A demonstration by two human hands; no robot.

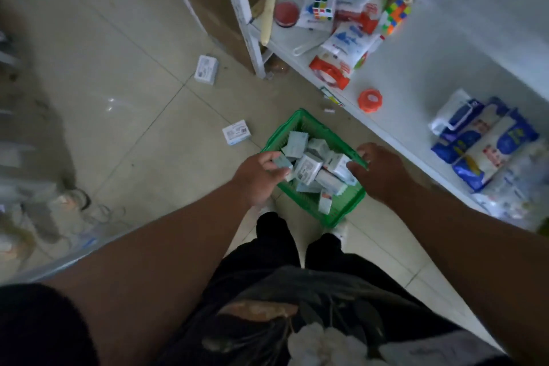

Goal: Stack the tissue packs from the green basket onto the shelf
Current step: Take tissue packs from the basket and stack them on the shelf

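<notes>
A green basket (341, 211) stands on the floor in front of my feet, holding several small pale tissue packs (309, 171) in a loose heap. My left hand (258, 177) reaches in at the basket's left rim and its fingers curl round one pack (282, 163). My right hand (378, 171) is at the basket's right rim, fingers curled over the rim by the packs; whether it grips the rim or a pack is unclear. The white shelf (395, 80) runs along the right, just beyond the basket.
Two tissue packs lie on the tiled floor, one (206, 69) near the shelf post, another (236, 131) left of the basket. The shelf carries an orange lid (370, 100), red and white bags, puzzle cubes (396, 13) and blue-white bags (481, 140). Glass jars (71, 202) stand at left.
</notes>
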